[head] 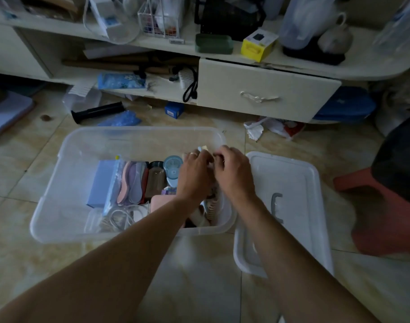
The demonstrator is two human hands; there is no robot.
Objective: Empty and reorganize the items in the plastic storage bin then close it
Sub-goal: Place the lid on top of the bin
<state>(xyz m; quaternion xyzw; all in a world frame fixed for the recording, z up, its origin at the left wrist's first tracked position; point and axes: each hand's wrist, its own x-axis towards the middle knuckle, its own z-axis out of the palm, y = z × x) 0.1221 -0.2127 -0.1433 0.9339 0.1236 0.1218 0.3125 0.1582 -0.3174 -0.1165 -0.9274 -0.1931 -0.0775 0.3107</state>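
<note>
Left hand (194, 173) and right hand (233, 170) close together over the bin's right end, both pinching a small pale item (205, 149). Clear plastic storage bin (59, 220) beneath them on floor; lid (290, 183) lies just right.

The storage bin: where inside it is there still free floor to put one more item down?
The bin has bare floor along its left wall, beside the blue box, and a strip along the far wall. The right half is crowded: bottle, cables, and both the left hand and right hand.
</note>
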